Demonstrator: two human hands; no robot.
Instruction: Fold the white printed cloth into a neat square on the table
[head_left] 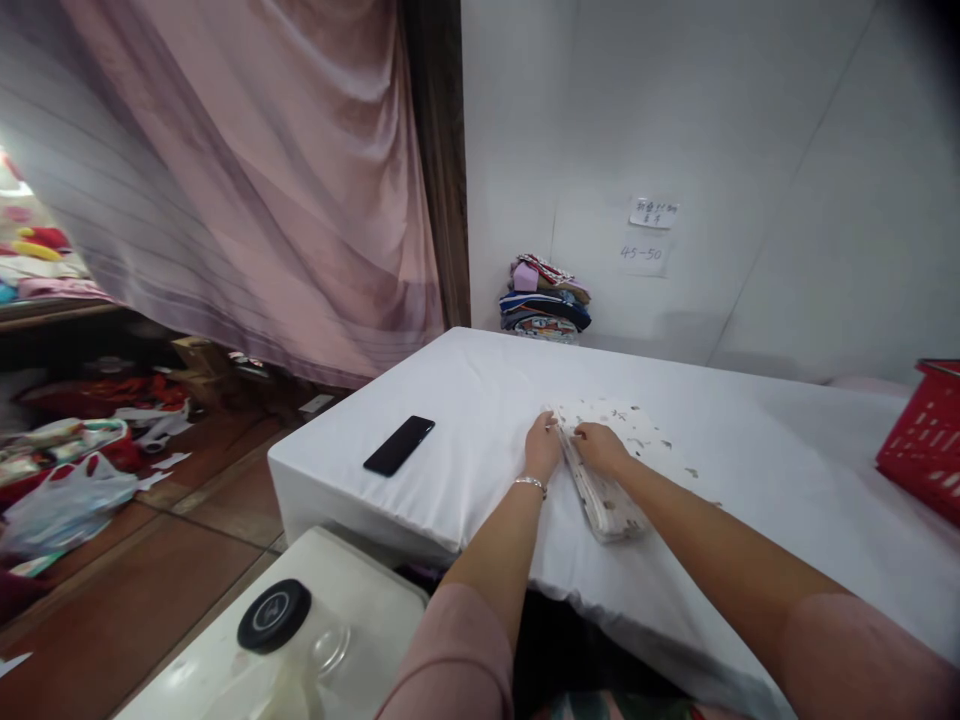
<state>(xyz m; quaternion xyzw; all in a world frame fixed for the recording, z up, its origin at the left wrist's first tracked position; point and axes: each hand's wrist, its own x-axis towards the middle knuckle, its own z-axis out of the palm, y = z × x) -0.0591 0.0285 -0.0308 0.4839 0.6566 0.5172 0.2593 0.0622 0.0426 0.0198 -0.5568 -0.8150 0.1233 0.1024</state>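
A white cloth with small printed figures [611, 515] lies on the white-covered table. Its near left part is folded into a thick, layered strip, while the rest spreads flat toward the back right. My left hand [541, 447], a bracelet at its wrist, pinches the far left end of the strip. Close beside it, my right hand [602, 450] has its fingers curled on the same cloth, thumb side toward the folded edge. The fingertips of both hands are partly hidden.
A black phone [400, 445] lies on the tablecloth [480, 385] at left. Folded clothes [546, 300] are stacked at the far edge by the wall. A red basket [926, 440] stands at right. A white surface with a black round lid [274, 615] is near left.
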